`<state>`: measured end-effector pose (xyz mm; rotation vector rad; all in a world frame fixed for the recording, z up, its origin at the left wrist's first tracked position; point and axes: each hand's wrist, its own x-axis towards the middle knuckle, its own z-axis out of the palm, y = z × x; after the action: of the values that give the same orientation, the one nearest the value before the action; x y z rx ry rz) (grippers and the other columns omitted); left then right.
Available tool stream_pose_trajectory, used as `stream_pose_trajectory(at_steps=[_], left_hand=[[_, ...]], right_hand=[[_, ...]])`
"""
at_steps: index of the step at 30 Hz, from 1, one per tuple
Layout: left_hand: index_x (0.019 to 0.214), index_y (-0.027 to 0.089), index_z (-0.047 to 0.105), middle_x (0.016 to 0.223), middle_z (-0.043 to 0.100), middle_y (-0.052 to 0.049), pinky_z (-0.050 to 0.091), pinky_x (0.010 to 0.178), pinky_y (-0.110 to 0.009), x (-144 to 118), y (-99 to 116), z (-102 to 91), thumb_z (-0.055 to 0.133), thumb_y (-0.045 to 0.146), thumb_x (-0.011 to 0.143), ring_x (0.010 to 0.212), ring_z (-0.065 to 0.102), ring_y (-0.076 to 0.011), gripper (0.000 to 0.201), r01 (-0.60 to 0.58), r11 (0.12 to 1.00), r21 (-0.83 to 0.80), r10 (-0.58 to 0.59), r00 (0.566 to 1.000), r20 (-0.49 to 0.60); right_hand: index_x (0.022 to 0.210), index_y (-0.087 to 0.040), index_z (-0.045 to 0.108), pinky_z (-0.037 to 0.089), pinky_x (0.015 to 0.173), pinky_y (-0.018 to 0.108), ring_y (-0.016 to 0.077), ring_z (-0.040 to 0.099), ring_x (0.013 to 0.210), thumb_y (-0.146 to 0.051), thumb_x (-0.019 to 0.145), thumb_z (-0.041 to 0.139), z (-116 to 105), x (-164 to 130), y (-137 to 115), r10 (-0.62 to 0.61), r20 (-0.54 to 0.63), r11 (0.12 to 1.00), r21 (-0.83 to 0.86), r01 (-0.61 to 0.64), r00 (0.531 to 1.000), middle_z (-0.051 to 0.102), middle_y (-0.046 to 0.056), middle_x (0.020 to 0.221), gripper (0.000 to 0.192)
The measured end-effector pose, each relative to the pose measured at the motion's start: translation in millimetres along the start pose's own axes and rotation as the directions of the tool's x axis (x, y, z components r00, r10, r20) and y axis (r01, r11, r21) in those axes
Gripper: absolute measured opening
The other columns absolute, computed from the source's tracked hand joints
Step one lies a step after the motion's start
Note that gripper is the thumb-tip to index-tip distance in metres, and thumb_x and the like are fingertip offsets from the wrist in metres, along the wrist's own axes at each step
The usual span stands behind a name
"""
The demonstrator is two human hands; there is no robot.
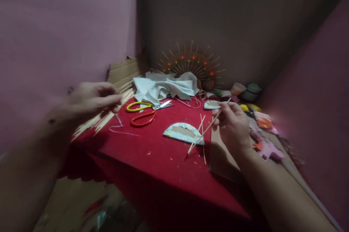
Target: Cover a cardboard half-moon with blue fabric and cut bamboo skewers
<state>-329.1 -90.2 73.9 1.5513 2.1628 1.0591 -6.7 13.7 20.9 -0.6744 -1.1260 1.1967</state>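
Note:
My right hand [232, 124] pinches a thin bamboo stick [208, 126], which slants down to the left. Below that stick, other loose sticks [204, 148] lie crossed over a half-round cardboard piece [182, 132] edged with pale blue cloth. My left hand [99, 97] is raised at the left, its fingers curled together in front of a bundle of bamboo sticks [127, 96]; whether they hold anything is hidden. Scissors [147, 110] with one yellow and one red handle lie open between my hands. A second, smaller half-round piece [211, 105] rests behind my right hand.
Crumpled pale cloth [166, 88] lies at the back, before a fan-shaped stick decoration [191, 61]. A cardboard sheet [223, 155] is under my right hand. Farther right are a pink glue gun [269, 151] and a cup [237, 89]. Red cloth [158, 155] covers the table.

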Motion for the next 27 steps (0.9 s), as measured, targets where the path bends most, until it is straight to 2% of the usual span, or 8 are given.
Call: stream_pose_trajectory(at_steps=[2,4,6,7,12,17,22,27], left_hand=[[0.083,0.014,0.056,0.061,0.064,0.001,0.039,0.051,-0.021,-12,26,33.9,0.058,0.025,0.079,0.053,0.055,-0.0099,0.012,-0.135,0.946,-0.296,0.206,0.952,0.225],[0.087,0.016,0.053,0.061,0.063,0.001,0.041,0.048,-0.020,-23,50,69.7,0.057,0.023,0.080,0.052,0.057,-0.0111,0.011,-0.191,0.876,-0.444,0.378,0.843,0.382],[0.093,0.016,0.054,0.062,0.062,0.002,0.042,0.049,-0.020,-30,70,100.1,0.053,0.020,0.082,0.052,0.057,-0.0103,0.012,-0.224,0.845,-0.486,0.469,0.747,0.471],[0.092,0.016,0.056,0.063,0.061,0.002,0.043,0.051,-0.020,-31,77,111.8,0.053,0.019,0.082,0.053,0.057,-0.0098,0.011,-0.268,0.850,-0.453,0.486,0.732,0.478],[0.088,0.015,0.064,0.068,0.064,0.000,0.041,0.056,-0.020,-22,88,136.9,0.053,0.016,0.080,0.059,0.058,-0.0103,0.013,-0.435,0.866,-0.246,0.497,0.694,0.521],[0.073,0.016,0.058,0.053,0.059,0.001,0.037,0.044,-0.021,-19,83,142.0,0.049,0.022,0.083,0.043,0.055,-0.0125,0.015,-0.245,0.957,-0.156,0.281,0.648,0.708],[0.076,0.016,0.059,0.057,0.061,0.001,0.037,0.046,-0.020,-26,82,152.7,0.051,0.026,0.084,0.047,0.055,-0.0114,0.015,-0.197,0.932,-0.305,0.360,0.607,0.708],[0.079,0.013,0.061,0.062,0.061,0.000,0.037,0.050,-0.021,-22,78,154.1,0.057,0.028,0.083,0.053,0.054,-0.0101,0.016,-0.153,0.900,-0.408,0.405,0.639,0.654]], right_hand=[[0.080,-0.020,0.053,0.039,0.029,0.020,0.0091,0.050,0.034,-0.034,0.077,0.066,1,-1,-2,-0.107,0.019,0.993,-0.039,0.108,0.994,0.062,-0.005,0.057,0.020],[0.082,-0.020,0.053,0.040,0.030,0.020,0.0088,0.051,0.035,-0.033,0.081,0.064,1,-3,-2,-0.195,0.043,0.977,-0.075,0.198,0.980,0.062,-0.006,0.057,0.017],[0.084,-0.021,0.054,0.040,0.031,0.019,0.0080,0.051,0.037,-0.031,0.084,0.061,1,-6,-2,-0.264,0.076,0.957,-0.102,0.271,0.961,0.061,-0.006,0.059,0.013],[0.084,-0.021,0.054,0.040,0.031,0.019,0.0074,0.050,0.037,-0.031,0.086,0.060,1,-8,-2,-0.291,0.092,0.947,-0.111,0.300,0.952,0.061,-0.006,0.059,0.012],[0.088,-0.022,0.055,0.041,0.034,0.019,0.0072,0.052,0.041,-0.026,0.089,0.057,4,-16,-5,-0.362,0.154,0.915,-0.130,0.383,0.919,0.059,-0.006,0.061,0.005],[0.086,-0.022,0.056,0.037,0.032,0.017,0.0054,0.048,0.037,-0.024,0.089,0.056,5,-16,-6,-0.359,0.177,0.921,-0.092,0.378,0.917,0.057,-0.008,0.060,0.003],[0.085,-0.021,0.055,0.037,0.029,0.017,0.0062,0.049,0.036,-0.024,0.089,0.057,4,-15,-4,-0.283,0.153,0.955,-0.047,0.293,0.947,0.059,-0.007,0.059,0.005],[0.085,-0.021,0.054,0.038,0.030,0.017,0.0059,0.050,0.035,-0.028,0.088,0.059,5,-17,-6,-0.263,0.153,0.961,-0.044,0.272,0.953,0.058,-0.008,0.058,0.009]])
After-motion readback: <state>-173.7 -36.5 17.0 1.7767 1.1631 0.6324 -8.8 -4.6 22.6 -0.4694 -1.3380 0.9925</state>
